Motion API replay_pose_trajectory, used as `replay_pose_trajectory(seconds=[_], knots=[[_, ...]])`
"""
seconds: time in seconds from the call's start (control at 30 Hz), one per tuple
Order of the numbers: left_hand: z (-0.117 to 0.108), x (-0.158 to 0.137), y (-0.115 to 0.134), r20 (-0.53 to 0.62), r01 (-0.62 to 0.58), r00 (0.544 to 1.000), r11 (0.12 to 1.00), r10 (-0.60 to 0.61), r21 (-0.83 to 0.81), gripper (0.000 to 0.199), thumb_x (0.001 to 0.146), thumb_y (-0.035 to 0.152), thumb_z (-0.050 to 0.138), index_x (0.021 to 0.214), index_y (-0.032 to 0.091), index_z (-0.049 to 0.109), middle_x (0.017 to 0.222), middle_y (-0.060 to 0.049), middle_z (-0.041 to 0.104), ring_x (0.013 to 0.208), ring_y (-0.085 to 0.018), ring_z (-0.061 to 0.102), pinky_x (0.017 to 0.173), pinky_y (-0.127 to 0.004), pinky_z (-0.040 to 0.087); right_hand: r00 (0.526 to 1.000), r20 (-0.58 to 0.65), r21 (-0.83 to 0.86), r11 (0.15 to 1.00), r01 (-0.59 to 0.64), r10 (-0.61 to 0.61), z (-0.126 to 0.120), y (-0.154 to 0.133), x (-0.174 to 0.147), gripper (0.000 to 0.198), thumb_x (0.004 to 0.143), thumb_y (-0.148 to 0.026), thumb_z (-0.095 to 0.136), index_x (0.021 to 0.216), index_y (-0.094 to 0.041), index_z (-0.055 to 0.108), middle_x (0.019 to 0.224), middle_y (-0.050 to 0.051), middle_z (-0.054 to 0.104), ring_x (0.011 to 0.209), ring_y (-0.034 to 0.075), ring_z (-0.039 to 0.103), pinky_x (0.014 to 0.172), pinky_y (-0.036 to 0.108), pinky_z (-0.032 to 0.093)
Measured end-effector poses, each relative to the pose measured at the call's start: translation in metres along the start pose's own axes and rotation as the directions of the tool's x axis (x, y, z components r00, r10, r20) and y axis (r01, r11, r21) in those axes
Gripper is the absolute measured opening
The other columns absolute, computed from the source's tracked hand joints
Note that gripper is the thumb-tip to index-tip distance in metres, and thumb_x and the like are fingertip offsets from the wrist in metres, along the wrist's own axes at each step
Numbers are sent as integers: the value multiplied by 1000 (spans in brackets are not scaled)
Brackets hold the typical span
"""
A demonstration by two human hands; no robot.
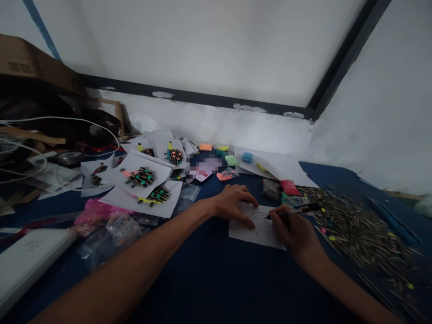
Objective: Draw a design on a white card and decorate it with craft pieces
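Blue desk (216, 274), white wall (216, 118) behind: the right hand (294, 231) grips a pen (305, 209) over marked paper (243, 231), the left hand (232, 201) resting spread at the paper's edge.

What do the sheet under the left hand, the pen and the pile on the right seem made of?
Sheet: matte white paper, judging by its thin, flat look and marks. Pen: probably plastic, from its slim, dark barrel; finish unclear. Pile: seemingly dry, dull seeds, given the slender, striped pieces.
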State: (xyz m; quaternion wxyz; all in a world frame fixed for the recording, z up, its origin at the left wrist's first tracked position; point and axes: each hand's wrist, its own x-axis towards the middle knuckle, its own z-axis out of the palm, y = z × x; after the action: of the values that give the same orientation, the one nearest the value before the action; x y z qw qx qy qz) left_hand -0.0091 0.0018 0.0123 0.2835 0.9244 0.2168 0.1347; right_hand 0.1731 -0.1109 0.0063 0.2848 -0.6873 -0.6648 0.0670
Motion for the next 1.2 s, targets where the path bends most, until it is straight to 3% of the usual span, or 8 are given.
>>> replay_pose_trajectory(seconds=[0.3, 0.53, 0.77, 1.2], knots=[[-1, 0, 0, 12, 6, 1000, 1000, -6, 5, 52, 64, 52, 75, 110, 28, 65, 113, -4, 54, 111, -25, 47, 100, -40, 28, 1000, -8, 1, 1000, 22, -22, 2, 4, -2, 30, 87, -42, 41, 75, -20, 58, 55, 1, 60, 48, 17, 59, 47, 25, 35], [-1, -1, 1, 13, 4, 1000, 1000, -5, 3, 52, 64, 52, 75, 109, 28, 65, 112, -4, 54, 110, -25, 47, 99, -40, 28, 1000, 28, 31, 1000, -6, 5, 1, 2, -2, 29, 86, -43, 41, 76, -21, 56, 45, -3, 53, 40, 15, 54, 42, 25, 33], [0, 0, -1, 3, -5, 1000, 1000, 5, -3, 53, 63, 51, 77, 109, 28, 65, 110, -4, 54, 109, -25, 48, 99, -38, 28, 999, -31, -24, 999, 30, -31, 2, 3, -2, 30, 86, -42, 41, 74, -20, 58, 51, -1, 57, 45, 16, 56, 46, 25, 35], [-1, 0, 0, 7, 0, 1000, 1000, 0, 4, 52, 64, 51, 76, 109, 28, 65, 110, -4, 54, 109, -25, 48, 98, -39, 28, 1000, 23, -4, 1000, 19, -19, 3, 5, -3, 32, 89, -41, 40, 73, -20, 58, 59, 1, 63, 49, 16, 59, 48, 26, 37]])
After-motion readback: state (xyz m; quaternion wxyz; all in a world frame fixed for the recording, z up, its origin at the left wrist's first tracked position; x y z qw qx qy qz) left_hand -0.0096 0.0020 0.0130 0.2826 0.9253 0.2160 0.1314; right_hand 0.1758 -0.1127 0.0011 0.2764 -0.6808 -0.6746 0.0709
